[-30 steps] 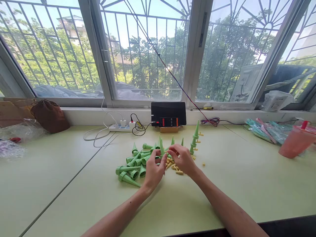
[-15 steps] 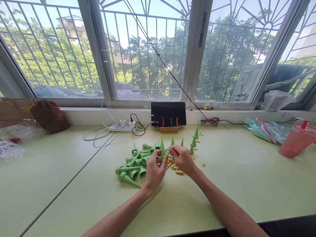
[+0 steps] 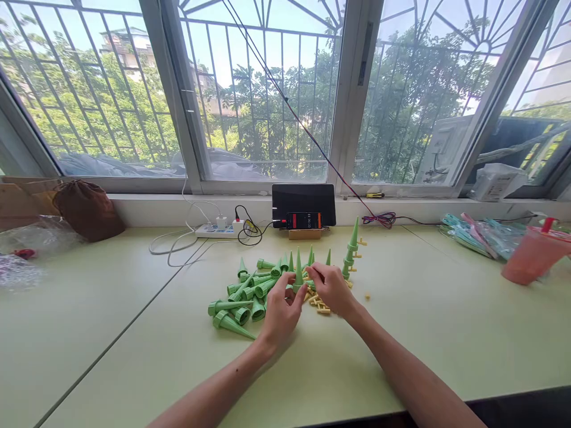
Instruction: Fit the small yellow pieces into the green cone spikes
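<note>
Upright between the thumb and fingers of my left hand (image 3: 284, 309) is a green plastic watering spike (image 3: 298, 267), its point up. Close beside it, the fingertips of my right hand (image 3: 329, 288) are pinched together on a small yellow piece that they mostly hide. Loose green spikes (image 3: 241, 304) lie heaped left of my left hand, several with their hollow caps showing. Under my right hand is a pile of yellow T-shaped valves (image 3: 319, 304). A stack of green spikes (image 3: 350, 254) with yellow valves sticking out of its side stands behind my right hand.
One yellow piece (image 3: 367, 296) lies apart on the table (image 3: 428, 333). Along the back are a power strip (image 3: 217, 230) with cables, a propped tablet (image 3: 303, 199) and a phone (image 3: 304, 221). A pink cup (image 3: 529, 258) stands at right, a brown pouch (image 3: 89, 211) at left.
My left hand has brought the green spike slightly right and towards me. The yellow piece at my right fingertips shows less now. The right hand itself has barely moved.
</note>
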`<state>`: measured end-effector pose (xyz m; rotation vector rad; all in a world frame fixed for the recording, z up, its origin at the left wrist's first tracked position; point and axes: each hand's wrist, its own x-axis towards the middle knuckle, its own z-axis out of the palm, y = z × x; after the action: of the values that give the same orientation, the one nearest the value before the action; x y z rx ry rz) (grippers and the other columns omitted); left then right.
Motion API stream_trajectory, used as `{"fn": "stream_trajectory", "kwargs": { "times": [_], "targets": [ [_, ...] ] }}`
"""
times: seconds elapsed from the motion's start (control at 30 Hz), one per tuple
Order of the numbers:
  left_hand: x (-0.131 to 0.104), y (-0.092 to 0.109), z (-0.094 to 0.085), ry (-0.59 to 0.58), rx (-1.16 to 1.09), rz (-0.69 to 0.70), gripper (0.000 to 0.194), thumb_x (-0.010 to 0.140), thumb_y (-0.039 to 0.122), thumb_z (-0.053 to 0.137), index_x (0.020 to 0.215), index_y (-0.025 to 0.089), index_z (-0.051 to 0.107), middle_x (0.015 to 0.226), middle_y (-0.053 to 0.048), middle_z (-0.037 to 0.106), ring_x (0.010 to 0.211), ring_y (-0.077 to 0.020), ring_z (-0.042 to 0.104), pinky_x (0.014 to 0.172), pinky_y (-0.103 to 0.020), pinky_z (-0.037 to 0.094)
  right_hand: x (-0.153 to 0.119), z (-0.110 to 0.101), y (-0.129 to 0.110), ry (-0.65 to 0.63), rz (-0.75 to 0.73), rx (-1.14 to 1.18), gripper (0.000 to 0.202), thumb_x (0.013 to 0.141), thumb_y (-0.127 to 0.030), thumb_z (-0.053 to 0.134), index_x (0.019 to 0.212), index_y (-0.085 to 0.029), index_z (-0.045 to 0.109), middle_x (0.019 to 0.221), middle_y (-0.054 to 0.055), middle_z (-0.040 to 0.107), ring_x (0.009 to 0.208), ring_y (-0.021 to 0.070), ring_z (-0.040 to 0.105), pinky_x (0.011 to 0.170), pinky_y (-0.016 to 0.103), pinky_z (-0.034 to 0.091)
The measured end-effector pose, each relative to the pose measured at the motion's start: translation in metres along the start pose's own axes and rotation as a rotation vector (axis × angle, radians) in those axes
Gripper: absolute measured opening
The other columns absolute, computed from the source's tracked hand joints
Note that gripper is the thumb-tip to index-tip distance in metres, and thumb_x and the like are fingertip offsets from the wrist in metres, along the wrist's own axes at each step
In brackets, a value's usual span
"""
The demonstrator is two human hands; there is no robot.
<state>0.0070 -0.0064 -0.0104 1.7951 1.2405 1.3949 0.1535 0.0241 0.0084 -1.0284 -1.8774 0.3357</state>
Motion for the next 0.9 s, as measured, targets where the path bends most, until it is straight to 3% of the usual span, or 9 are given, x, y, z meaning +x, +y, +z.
{"fn": "stream_trajectory", "kwargs": {
  "times": [0.4,0.67,0.9],
  "targets": [
    [-0.001,-0.002,0.001,-0.017,-0.02,0.034,0.028,0.086,0.039,0.055,0.105,0.018,0.055,0.091,-0.003,0.057,0.051,-0.0065,0.049,0.044,-0.02,0.04,0.0,0.001,0.004,0.0,0.029,-0.015,0.032,0.094,-0.031,0.041,0.065,-0.018,0.043,0.054,-0.005,0.04,0.05,0.0089,0.031,0.051,0.022,0.026],
    [-0.001,0.002,0.0,-0.041,-0.065,-0.057,0.035,0.085,0.043,0.056,0.108,0.017,0.053,0.067,0.002,0.055,0.041,-0.0069,0.043,0.038,-0.019,0.034,-0.001,0.001,0.0,0.022,0.025,-0.016,0.033,0.096,-0.034,0.04,0.067,-0.018,0.046,0.054,-0.004,0.043,0.049,0.0096,0.034,0.051,0.023,0.028],
    [0.001,0.0,0.002,-0.011,-0.19,-0.128,0.038,0.085,0.049,0.053,0.106,0.018,0.05,0.089,-0.003,0.059,0.042,-0.0065,0.051,0.033,-0.019,0.037,-0.001,0.0,-0.006,0.025,0.014,0.04,0.029,0.097,-0.036,0.039,0.082,-0.018,0.056,0.063,-0.001,0.054,0.055,0.0118,0.046,0.053,0.023,0.033]
  ]
}}
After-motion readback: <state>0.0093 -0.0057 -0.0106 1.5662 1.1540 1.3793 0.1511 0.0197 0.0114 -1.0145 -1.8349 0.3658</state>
